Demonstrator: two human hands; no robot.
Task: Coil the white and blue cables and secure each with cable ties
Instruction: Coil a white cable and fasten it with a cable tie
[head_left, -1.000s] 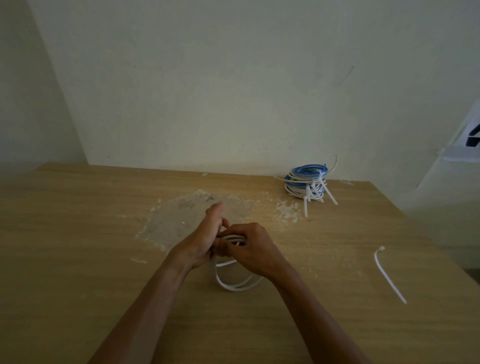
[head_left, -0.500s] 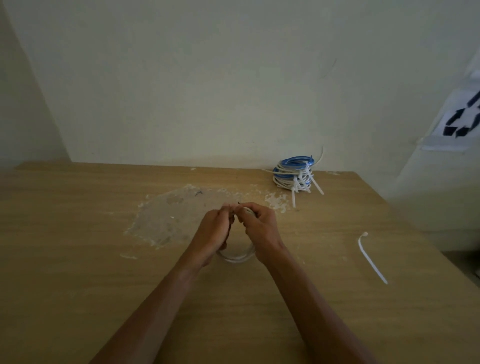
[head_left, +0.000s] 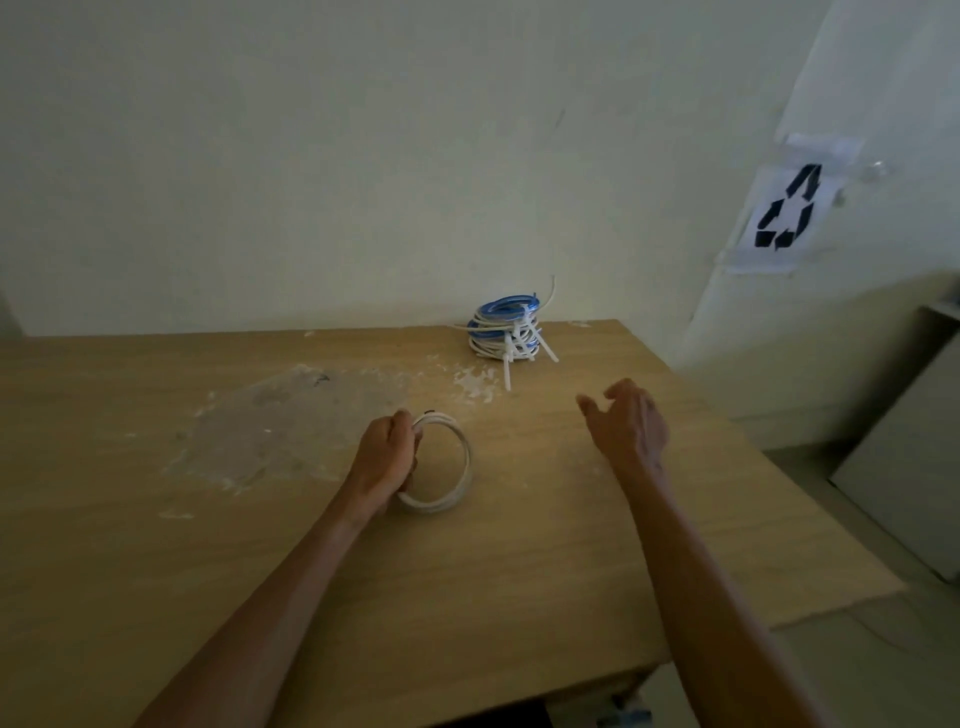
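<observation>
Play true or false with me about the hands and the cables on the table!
1. The left hand holds the white coil. True.
2. The right hand holds a cable tie. False: it is open and empty.
3. The stack at the wall has blue and white coils. True.
4. The white coil lies on top of the stack. False: it is apart, nearer the person.
5. The stack's coils have ties on them. True.

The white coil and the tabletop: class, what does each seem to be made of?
White coil: probably plastic-sheathed cable, smooth with a slight sheen, held in even round loops by the left hand. Tabletop: wood or wood-look laminate, matte, with fine grain lines; which one is unclear.
</observation>
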